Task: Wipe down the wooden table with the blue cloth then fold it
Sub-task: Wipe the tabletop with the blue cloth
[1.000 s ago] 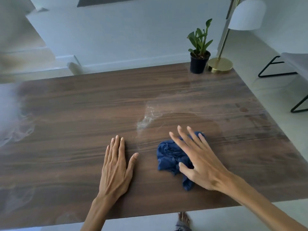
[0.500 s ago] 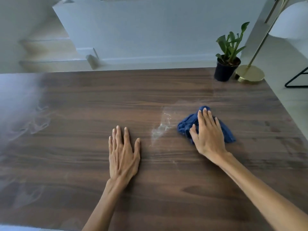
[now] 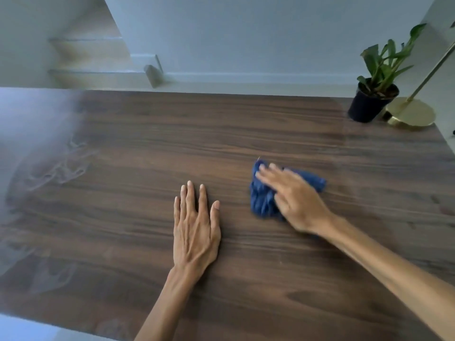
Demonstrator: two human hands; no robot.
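Head view: your right hand (image 3: 295, 200) is pressing straight fingers onto the bunched blue cloth (image 3: 264, 200); your left hand (image 3: 195, 230) is lying flat on the wooden table (image 3: 147, 148).

Blue cloth (image 3: 263, 199): dark blue, bunched and crumpled, not folded, lying on wooden table (image 3: 221, 134) right of centre, partly covered. Table: dark brown, streaky grain running side to side, hazy pale smears and glare along left edge.

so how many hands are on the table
2: the left hand lies flat on the wooden table near the middle, and the right hand presses the blue cloth beside it.
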